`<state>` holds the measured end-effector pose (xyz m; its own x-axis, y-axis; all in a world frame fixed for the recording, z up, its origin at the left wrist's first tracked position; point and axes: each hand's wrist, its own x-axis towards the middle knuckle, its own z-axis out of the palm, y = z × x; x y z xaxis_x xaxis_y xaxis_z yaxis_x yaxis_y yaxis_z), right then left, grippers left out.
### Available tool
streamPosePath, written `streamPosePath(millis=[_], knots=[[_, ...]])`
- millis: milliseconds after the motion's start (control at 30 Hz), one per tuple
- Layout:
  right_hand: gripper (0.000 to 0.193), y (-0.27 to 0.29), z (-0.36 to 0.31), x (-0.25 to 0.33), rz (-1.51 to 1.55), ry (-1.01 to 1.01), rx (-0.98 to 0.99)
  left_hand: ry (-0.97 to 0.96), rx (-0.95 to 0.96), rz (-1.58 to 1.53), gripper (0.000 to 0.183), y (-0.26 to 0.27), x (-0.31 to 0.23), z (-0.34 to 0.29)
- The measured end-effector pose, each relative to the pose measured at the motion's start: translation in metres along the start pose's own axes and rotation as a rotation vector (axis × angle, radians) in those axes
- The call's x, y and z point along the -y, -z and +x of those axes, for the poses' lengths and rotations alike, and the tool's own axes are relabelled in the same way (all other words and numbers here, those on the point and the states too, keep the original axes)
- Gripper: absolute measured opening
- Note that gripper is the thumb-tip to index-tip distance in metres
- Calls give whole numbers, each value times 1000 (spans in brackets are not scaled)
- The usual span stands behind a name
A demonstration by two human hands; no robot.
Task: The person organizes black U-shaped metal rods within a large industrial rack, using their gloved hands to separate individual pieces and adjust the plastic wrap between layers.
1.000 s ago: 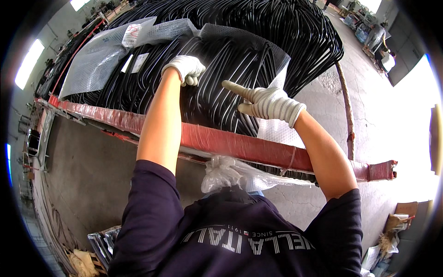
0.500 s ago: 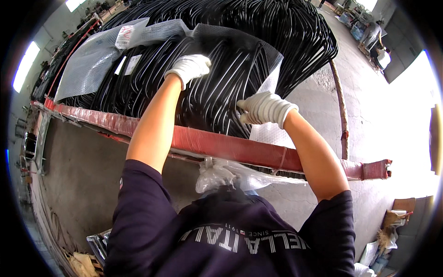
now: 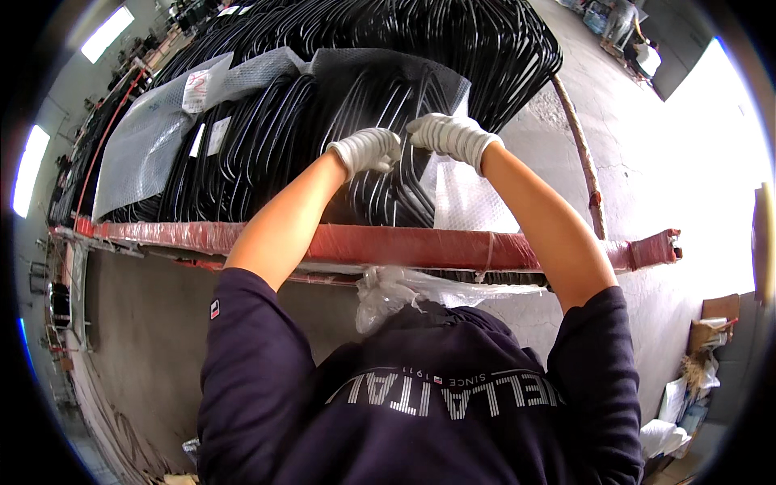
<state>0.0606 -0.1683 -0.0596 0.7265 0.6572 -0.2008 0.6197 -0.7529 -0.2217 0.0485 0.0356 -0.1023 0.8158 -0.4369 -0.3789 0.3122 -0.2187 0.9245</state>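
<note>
Both my hands wear white knitted gloves and reach over a dense row of black bent tubes (image 3: 263,149). My left hand (image 3: 368,152) is closed, its fingers curled at the tubes near the middle of the row. Just to its right, my right hand (image 3: 449,139) is also closed, its fingertips pointing left over the row's right end. What either hand grips is hidden behind the gloves. Clear bubble wrap (image 3: 368,77) lies across the tops of the tubes, and another piece of bubble wrap (image 3: 470,198) hangs below my right hand.
A red wrapped beam (image 3: 404,246) runs across in front of me. Crumpled clear plastic (image 3: 388,295) hangs beneath it. More black tubes (image 3: 453,36) are stacked behind, beside a rusty pole (image 3: 580,153). A person (image 3: 621,24) bends at the far right.
My left hand has moved down and right, and my right hand has moved up and slightly left. They are now close together. The view has shifted a little.
</note>
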Motion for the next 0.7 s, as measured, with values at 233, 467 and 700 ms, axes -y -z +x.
streamPosePath(millis=[233, 467, 700], knots=[[34, 36, -45, 39, -300, -101, -57, 271, -76, -464, 37, -45, -43, -30], [24, 29, -47, 40, -284, -106, -191, 332, 148, -472, 41, -48, -46, -29], [21, 36, -57, 41, -255, -38, -74, 289, 208, -286, 60, -52, -48, -32]])
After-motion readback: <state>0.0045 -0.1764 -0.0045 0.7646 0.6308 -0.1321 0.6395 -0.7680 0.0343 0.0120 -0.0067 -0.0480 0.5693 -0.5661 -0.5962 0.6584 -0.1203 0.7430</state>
